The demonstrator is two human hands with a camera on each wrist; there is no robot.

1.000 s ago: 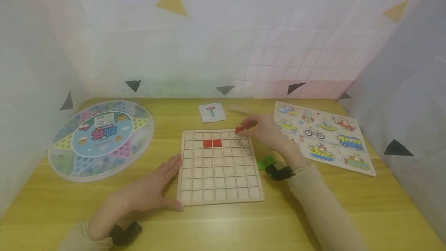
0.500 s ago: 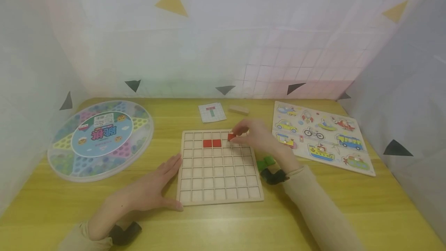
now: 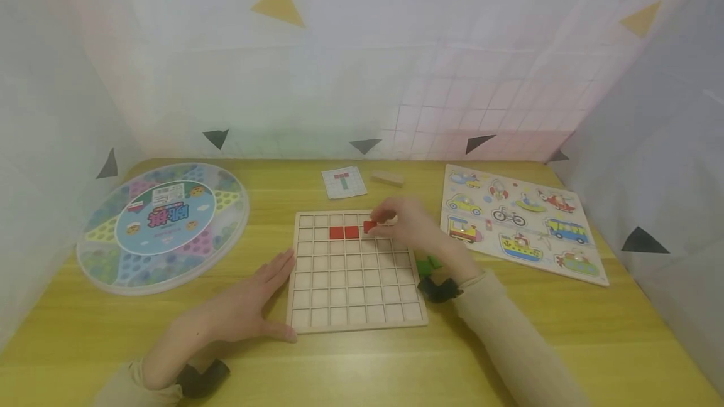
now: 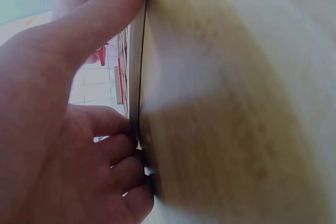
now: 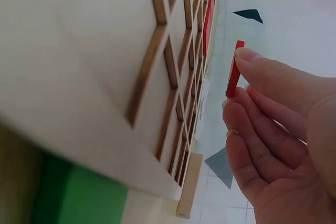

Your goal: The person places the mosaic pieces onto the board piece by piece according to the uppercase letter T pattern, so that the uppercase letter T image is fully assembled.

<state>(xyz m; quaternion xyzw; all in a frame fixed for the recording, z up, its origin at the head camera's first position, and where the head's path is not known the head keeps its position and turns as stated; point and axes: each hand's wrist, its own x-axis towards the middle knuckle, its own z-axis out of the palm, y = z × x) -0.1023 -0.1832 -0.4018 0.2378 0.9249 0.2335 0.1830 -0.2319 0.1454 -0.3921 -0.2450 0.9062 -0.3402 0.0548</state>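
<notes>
A wooden grid board lies on the table with two red square tiles side by side in its second row from the back. My right hand pinches another red tile between thumb and fingers, just over the cell to the right of those two. In the right wrist view that tile stands apart from the board. My left hand rests along the board's left edge, thumb at the front corner and fingers extended along the side. Green tiles lie at the board's right edge, partly hidden by the right wrist.
Behind the board lie a small card with a red and green T pattern and a wooden block. A round Chinese checkers box is at the left. A vehicle puzzle board lies at the right.
My right hand has moved left and slightly toward me with the red tile, from the board's back right to beside the two placed tiles. The left hand has stayed put.
</notes>
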